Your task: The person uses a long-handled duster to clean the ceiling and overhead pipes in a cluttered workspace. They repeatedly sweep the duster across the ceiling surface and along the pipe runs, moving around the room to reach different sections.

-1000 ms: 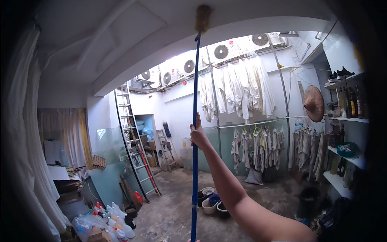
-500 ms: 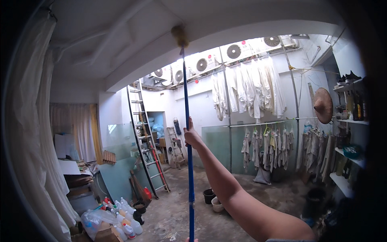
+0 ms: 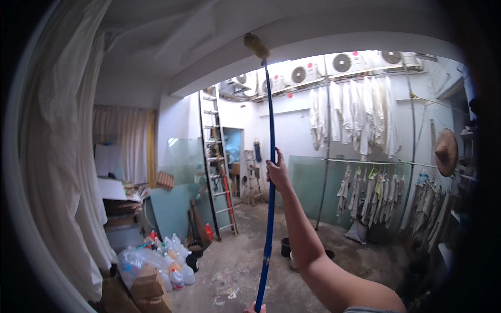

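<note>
A long blue pole stands almost upright before me, its fuzzy yellowish duster head up against the ceiling beam, near a thin line along its surface. My right hand, arm stretched out from the lower right, is closed round the middle of the pole. Only part of my left hand shows at the bottom edge, gripping the pole's lower end.
Left: a white curtain, plastic jugs, cardboard boxes. A tall ladder leans farther back. Buckets sit on the concrete floor. Hanging clothes, a straw hat and shelves line the right. Air-conditioner units run along the top.
The view has swung so the room sits farther right. The duster head moved left along the ceiling, then back right. Both hands stay on the pole, with more of the lower left hand showing.
</note>
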Action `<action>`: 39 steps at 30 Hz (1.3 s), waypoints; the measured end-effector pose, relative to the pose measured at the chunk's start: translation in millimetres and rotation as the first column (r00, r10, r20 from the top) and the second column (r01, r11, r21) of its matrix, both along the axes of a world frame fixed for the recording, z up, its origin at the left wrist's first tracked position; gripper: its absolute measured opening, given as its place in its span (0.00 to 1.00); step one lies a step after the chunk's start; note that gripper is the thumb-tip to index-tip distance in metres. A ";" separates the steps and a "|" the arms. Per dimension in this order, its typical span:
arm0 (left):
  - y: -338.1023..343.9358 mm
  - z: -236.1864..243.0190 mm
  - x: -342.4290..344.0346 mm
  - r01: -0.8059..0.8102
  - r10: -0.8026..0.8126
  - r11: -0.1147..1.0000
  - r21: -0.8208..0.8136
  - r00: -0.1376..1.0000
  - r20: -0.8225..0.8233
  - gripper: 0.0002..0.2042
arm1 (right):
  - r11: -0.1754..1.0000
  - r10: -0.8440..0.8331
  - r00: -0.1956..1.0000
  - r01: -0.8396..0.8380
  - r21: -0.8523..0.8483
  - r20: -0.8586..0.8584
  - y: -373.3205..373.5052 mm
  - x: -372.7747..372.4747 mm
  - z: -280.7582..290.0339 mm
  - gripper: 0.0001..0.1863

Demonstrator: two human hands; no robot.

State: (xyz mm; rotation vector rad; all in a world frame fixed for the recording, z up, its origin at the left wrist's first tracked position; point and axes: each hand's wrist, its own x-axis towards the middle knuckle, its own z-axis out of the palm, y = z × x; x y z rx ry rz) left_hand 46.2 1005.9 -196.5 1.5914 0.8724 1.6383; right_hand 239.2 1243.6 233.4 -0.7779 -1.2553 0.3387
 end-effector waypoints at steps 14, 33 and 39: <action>49.1 -57.4 -14.8 0.207 -0.175 0.974 0.097 0.948 -0.266 0.08 | 0.952 -0.166 0.984 0.145 0.270 0.058 -157.4 -26.4 47.0 0.36; 4.6 -58.3 -66.4 -0.076 0.090 0.995 0.068 0.969 -0.228 0.11 | 0.986 0.085 0.986 -0.062 0.152 -0.146 -145.0 -47.7 -13.2 0.36; 29.3 -90.2 -64.2 -0.198 0.184 0.980 -0.010 0.928 -0.325 0.20 | 0.970 0.240 0.962 -0.233 0.069 -0.133 -89.0 -72.3 -2.9 0.36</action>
